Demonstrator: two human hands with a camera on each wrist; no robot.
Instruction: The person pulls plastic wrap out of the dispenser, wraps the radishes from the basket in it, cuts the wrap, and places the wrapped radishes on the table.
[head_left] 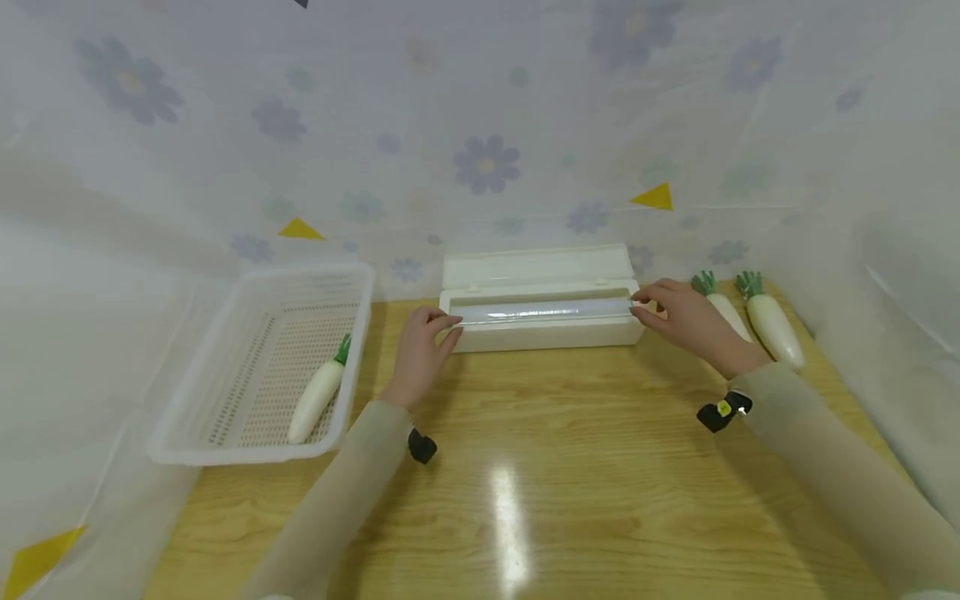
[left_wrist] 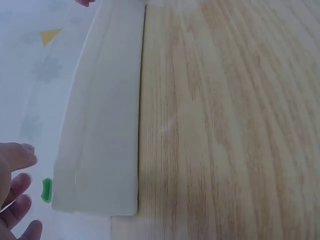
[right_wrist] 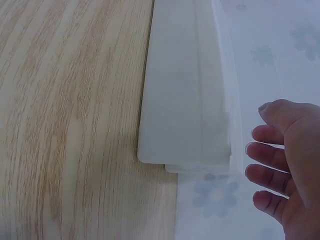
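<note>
A white lidded box (head_left: 547, 336) stands against the back wall with its lid (head_left: 536, 268) raised. Inside it lies a shiny roll of clear plastic wrap (head_left: 543, 311). My left hand (head_left: 422, 350) is at the box's left end, thumb and forefinger spread apart right at the roll's end. At the opposite end, my right hand (head_left: 686, 321) has its fingertips beside the roll. Both wrist views show loosely bent fingers with gaps between thumb and forefinger. A small green piece (left_wrist: 46, 190) shows by the box's end near my left hand.
On the left sits a white plastic basket (head_left: 251, 454) holding a white radish (head_left: 318, 400) with green stalks. Two more radishes, one (head_left: 776, 329) in full sight and one (head_left: 727, 312) partly behind my right hand, lie at the right. Flower-patterned sheeting (head_left: 487, 217) borders the wooden table (head_left: 585, 467).
</note>
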